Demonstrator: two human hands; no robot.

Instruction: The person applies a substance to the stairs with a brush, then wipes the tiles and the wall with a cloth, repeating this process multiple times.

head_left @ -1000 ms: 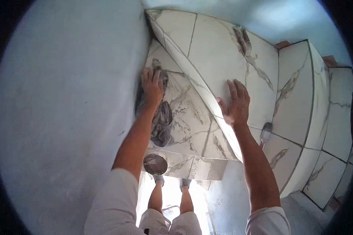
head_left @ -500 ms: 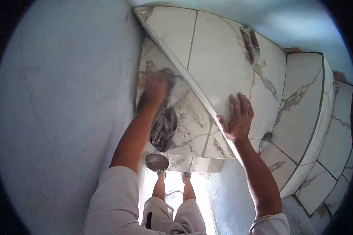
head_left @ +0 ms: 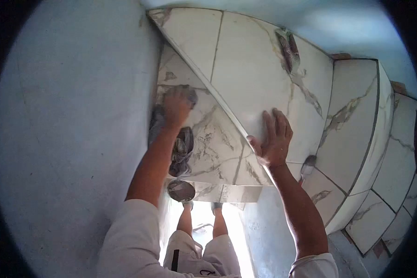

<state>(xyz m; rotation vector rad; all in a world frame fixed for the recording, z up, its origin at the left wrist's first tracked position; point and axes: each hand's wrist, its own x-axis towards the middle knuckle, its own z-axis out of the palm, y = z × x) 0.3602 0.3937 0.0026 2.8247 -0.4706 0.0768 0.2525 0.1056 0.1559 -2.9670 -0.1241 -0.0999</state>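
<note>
My left hand [head_left: 175, 105] is closed over a dark grey wad [head_left: 191, 96], a rag or sponge, and presses it on the lower marbled tile step [head_left: 213, 153] near the wall. Its fingers are partly smeared by motion. Below that wrist lies a crumpled dark plastic bag [head_left: 183, 150]. My right hand [head_left: 275, 146] rests with spread fingers on the upper white tile step [head_left: 250, 69], its thumb at the raised edge; it holds nothing.
A round dark bowl [head_left: 181, 190] stands at the lower step's front edge. A brush [head_left: 307, 166] lies right of my right hand. More tiled steps [head_left: 352, 116] climb on the right. A blue-grey wall [head_left: 78, 116] bounds the left side.
My left hand has shifted slightly left with the wad on the tile, uncovering more of the joint line. My right hand stays on the upper step; the whole view has drifted a little left.
</note>
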